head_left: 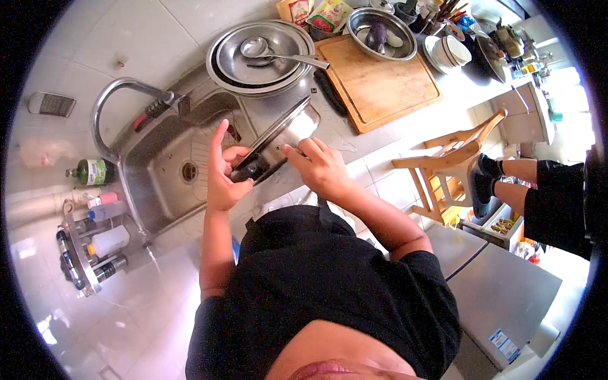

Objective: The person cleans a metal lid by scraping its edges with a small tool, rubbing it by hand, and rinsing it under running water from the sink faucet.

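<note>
A shiny rectangular metal tray [297, 126] is tilted on edge over the counter, just right of the sink. My left hand [225, 171] grips its lower left end between thumb and bent fingers, with the index finger stretched upward. At the tray's near right side is my right hand [320, 168], its fingers curled and its thumb against the metal. What lies under those curled fingers is hidden. The sink basin [158, 158] opens to the left of the tray, and a curved faucet [101, 107] reaches over it.
Behind the tray stand nested metal bowls [218, 76] with a ladle [254, 47]. A wooden cutting board [386, 88] and a bowl [405, 54] holding an eggplant [377, 37] lie to the right. Near a wooden chair [443, 161], another person's legs [513, 180] show.
</note>
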Action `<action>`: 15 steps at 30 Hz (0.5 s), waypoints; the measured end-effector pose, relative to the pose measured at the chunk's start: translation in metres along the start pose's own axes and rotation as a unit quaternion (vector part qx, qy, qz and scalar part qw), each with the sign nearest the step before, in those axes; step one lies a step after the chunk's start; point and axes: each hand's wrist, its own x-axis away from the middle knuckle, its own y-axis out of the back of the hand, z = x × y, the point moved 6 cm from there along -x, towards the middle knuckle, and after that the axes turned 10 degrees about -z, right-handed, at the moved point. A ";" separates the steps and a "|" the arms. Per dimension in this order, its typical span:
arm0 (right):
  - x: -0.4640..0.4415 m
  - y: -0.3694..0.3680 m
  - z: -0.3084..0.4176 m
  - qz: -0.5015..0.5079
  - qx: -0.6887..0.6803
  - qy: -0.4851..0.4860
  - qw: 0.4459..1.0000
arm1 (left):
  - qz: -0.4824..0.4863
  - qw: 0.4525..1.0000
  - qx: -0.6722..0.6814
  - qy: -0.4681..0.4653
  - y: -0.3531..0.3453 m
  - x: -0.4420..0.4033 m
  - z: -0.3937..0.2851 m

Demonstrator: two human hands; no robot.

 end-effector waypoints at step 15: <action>-0.013 -0.005 -0.003 -0.023 -0.030 0.010 0.999 | 0.009 1.000 0.003 0.005 -0.001 -0.008 0.002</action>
